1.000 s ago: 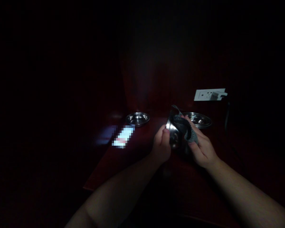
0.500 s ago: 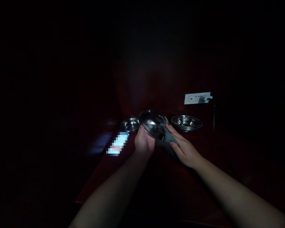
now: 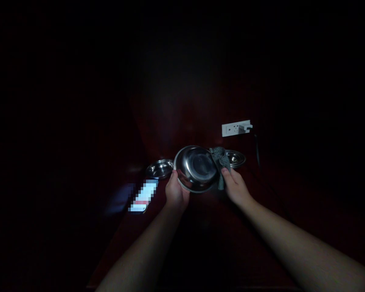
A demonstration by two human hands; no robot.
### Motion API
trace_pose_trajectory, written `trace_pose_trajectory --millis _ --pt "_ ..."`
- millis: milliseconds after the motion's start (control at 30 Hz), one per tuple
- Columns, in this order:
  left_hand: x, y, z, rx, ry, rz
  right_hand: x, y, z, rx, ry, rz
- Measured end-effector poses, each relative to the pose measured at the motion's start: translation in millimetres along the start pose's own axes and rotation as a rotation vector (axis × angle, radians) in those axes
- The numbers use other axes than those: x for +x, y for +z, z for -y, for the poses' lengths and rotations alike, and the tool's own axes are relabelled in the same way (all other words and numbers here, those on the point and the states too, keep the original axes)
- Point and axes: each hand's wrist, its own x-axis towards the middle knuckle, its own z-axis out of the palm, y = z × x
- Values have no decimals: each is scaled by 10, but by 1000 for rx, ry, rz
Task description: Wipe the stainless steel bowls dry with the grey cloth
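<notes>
A shiny steel bowl is tilted with its underside towards me, held up over the dark red table. My left hand grips its lower left rim, the thumb on the outside and the fingers mostly hidden below. A grey-green cloth is bunched in my right hand and lies against the bowl's right edge. Part of the right hand's fingers are hidden behind the cloth.
Behind on the left rests another steel bowl, with a lit phone in front of it. Stacked steel dishes stand at the right, partly covered by the cloth. A wall socket holds a plug with a cable.
The bowl has been turned so its base faces me more fully. My right hand and the cloth have shifted to the bowl's right rim. The whole view has swung slightly right.
</notes>
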Motion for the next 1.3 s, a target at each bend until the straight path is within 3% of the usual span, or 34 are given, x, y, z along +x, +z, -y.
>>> trace_pose_trajectory --millis 200,333,500,667,833,1033,1167,1300 --pt "-93 -15 63 183 24 26 35 -5 -27 -20 49 -136" --pt "-118 -82 118 395 128 55 41 -19 -32 -38 49 -172" --pt "-102 -136 136 592 246 69 19 -34 13 -72 -16 -149" --pt "-143 -94 112 672 283 65 10 -46 44 -85 -119 -116" --pt "-191 -57 103 710 300 62 10 -55 64 -89 -113 -113" --pt "-275 -43 65 874 331 193 11 -68 129 -124 -139 -105" --pt "-329 -30 44 921 348 281 20 -68 171 -153 -242 -88" --pt "-341 -38 60 960 368 282 29 -81 187 -181 -362 -39"
